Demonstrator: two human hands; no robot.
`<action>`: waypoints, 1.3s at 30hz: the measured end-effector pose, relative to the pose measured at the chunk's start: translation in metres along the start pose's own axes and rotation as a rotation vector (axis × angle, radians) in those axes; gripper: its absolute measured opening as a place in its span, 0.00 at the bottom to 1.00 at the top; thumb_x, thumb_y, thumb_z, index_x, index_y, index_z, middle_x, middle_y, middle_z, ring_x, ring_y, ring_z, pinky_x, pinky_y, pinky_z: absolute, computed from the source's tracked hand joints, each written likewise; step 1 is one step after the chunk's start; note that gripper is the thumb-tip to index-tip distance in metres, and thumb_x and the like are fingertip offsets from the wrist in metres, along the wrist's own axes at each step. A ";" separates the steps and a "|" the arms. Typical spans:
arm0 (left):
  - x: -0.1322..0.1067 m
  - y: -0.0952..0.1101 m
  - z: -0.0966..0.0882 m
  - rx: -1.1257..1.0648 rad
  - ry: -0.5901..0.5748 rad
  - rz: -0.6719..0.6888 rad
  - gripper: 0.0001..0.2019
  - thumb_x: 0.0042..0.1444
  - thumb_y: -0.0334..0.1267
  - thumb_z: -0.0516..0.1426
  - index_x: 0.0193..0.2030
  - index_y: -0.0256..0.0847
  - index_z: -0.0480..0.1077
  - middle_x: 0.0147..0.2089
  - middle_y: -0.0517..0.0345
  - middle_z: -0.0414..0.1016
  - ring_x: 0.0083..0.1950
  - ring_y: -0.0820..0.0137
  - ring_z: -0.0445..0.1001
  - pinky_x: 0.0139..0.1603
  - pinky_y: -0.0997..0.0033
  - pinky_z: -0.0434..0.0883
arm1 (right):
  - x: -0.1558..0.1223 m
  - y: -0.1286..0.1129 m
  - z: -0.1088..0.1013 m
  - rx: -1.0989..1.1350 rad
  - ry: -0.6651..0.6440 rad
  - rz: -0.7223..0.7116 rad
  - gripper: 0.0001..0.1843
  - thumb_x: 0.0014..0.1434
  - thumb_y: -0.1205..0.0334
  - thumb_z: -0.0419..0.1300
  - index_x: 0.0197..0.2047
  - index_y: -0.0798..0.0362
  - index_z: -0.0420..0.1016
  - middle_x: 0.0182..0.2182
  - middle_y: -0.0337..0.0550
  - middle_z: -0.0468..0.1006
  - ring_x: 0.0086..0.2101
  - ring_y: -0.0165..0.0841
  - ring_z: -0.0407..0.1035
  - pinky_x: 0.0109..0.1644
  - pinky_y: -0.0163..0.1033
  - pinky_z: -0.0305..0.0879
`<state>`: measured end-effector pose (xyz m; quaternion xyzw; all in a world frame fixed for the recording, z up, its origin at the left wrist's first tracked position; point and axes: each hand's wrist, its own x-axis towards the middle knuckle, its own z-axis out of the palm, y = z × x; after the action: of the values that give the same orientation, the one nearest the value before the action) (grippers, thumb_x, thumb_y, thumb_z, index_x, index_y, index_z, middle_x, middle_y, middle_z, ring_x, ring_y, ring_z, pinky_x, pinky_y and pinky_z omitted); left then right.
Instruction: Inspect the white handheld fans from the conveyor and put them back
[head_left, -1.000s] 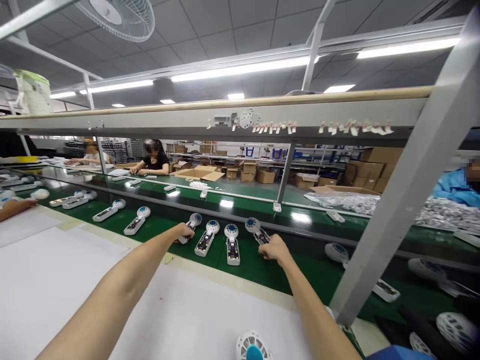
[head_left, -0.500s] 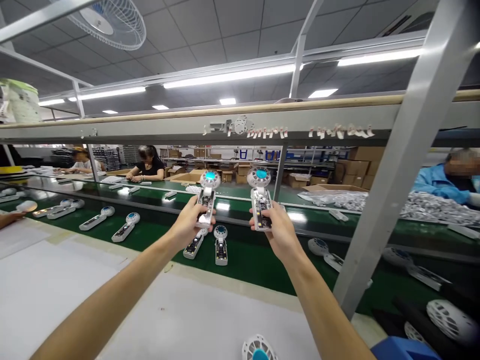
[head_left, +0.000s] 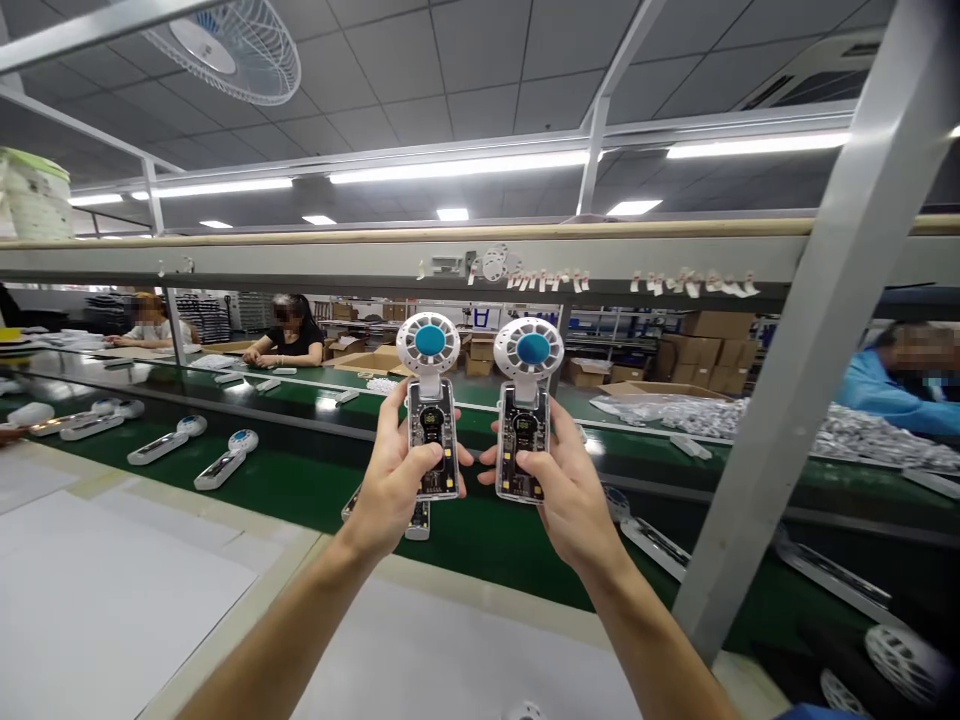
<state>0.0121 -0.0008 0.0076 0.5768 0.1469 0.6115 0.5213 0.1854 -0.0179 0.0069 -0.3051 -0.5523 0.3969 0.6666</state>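
Note:
My left hand (head_left: pixel 390 485) is closed around a white handheld fan (head_left: pixel 429 342) with a round slotted head and a blue centre. Its handle has no cover on this side, so the dark circuit board shows, and my thumb lies on the board. A matching handheld fan (head_left: pixel 529 348), also with a bare board, is gripped in my right hand (head_left: pixel 576 490), thumb across it. Both fans stand upright side by side with a small gap between them. Behind my left hand, another fan's handle (head_left: pixel 418 522) on the green belt is partly hidden.
The green conveyor belt (head_left: pixel 300 480) carries several more fans, such as one at left (head_left: pixel 227 462). A white work surface (head_left: pixel 450 640) lies nearest me. A slanted metal post (head_left: pixel 795 330) rises at right. Co-workers (head_left: pixel 289 335) sit across the belt.
Both hands have drawn the fans nearer to me and closer together. The fan heads now face me more squarely, and their blue centres look darker. The view has shifted slightly.

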 end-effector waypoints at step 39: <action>-0.001 -0.005 -0.002 -0.091 -0.077 -0.047 0.41 0.59 0.34 0.59 0.75 0.46 0.42 0.44 0.52 0.79 0.32 0.67 0.80 0.28 0.70 0.75 | -0.001 0.006 0.008 -0.036 -0.096 0.040 0.40 0.58 0.65 0.59 0.71 0.40 0.55 0.53 0.42 0.79 0.43 0.40 0.79 0.40 0.44 0.80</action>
<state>0.0127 0.0014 0.0026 0.5721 0.1124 0.5824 0.5664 0.1763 -0.0165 0.0028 -0.3089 -0.5844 0.4143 0.6256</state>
